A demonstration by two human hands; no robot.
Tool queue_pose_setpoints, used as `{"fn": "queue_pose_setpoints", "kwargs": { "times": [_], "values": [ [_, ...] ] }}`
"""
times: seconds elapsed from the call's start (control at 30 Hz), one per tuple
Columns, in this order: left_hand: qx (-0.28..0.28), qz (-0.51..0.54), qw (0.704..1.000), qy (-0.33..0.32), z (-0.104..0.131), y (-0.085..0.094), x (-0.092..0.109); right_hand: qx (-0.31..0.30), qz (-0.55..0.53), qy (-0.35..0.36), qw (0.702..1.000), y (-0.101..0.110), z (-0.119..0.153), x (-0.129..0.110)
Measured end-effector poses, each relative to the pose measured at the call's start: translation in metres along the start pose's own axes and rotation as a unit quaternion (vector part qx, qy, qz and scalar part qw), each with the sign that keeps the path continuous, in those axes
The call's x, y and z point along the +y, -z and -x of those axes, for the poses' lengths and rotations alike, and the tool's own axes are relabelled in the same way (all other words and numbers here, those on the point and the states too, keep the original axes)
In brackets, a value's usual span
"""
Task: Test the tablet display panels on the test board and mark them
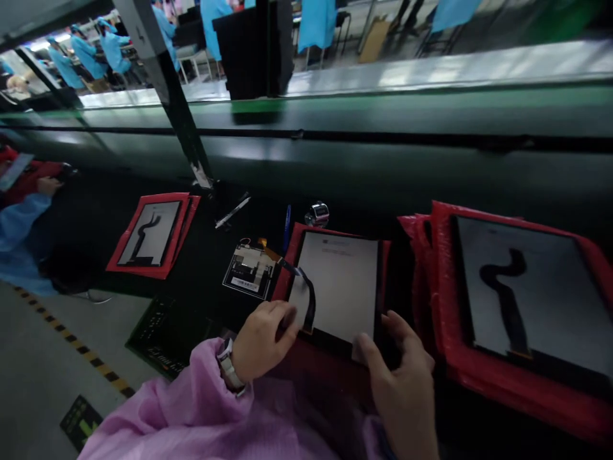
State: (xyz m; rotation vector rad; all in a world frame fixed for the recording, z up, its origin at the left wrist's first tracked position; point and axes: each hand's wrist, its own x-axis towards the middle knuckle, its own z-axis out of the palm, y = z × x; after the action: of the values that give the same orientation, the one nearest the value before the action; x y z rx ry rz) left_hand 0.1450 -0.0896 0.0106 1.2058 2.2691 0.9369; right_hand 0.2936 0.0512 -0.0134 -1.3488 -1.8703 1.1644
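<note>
A display panel [342, 281] with a pale grey back lies on a red padded sleeve [282, 284] in front of me. From its lower edge a black flex cable [311, 300] curves up and left to a small circuit board [249, 268] with a white label. My left hand [263, 338] is closed, its thumb and curled fingers at the panel's lower left edge beside the cable. At the lower right corner is my right hand [405, 377], thumb near the bottom edge and fingers spread along the right side. The fingertips' exact contact is hard to see.
Red sleeves with a similar panel [550, 287] are stacked at right; another panel [156, 233] lies on red sleeves at left. Behind are a blue pen [287, 227], a shiny metal object [317, 214] and a white thin tool [233, 212]. A co-worker's blue sleeve [23, 223] is far left.
</note>
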Motion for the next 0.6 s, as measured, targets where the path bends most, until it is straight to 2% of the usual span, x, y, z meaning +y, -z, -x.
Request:
{"fn": "queue_pose_setpoints", "kwargs": {
  "times": [0.13, 0.2, 0.27, 0.33, 0.4, 0.47, 0.53, 0.6],
  "values": [
    [-0.043, 0.035, 0.998, -0.005, 0.007, 0.012, -0.001, 0.043, 0.006, 0.111, 0.993, 0.003, 0.022, -0.030],
    [-0.081, 0.056, 0.995, -0.013, 0.005, 0.022, -0.003, 0.037, -0.008, 0.157, 0.987, -0.002, 0.030, -0.045],
    [-0.118, 0.085, 0.989, 0.005, -0.001, 0.036, -0.004, 0.023, -0.028, 0.199, 0.979, -0.012, 0.033, -0.058],
    [-0.088, 0.127, 0.987, 0.038, -0.011, 0.049, -0.002, 0.012, -0.054, 0.241, 0.969, -0.023, 0.033, -0.069],
    [0.003, 0.205, 0.978, 0.049, -0.023, 0.057, 0.004, 0.002, -0.080, 0.277, 0.957, -0.036, 0.033, -0.079],
    [0.078, 0.308, 0.948, 0.027, -0.037, 0.060, 0.013, -0.011, -0.094, 0.307, 0.947, -0.048, 0.033, -0.088],
    [0.086, 0.408, 0.909, 0.007, -0.051, 0.059, 0.024, -0.028, -0.096, 0.327, 0.940, -0.058, 0.035, -0.096],
    [0.056, 0.499, 0.865, 0.013, -0.063, 0.059, 0.031, -0.049, -0.096, 0.340, 0.934, -0.063, 0.037, -0.099]
  ]
}}
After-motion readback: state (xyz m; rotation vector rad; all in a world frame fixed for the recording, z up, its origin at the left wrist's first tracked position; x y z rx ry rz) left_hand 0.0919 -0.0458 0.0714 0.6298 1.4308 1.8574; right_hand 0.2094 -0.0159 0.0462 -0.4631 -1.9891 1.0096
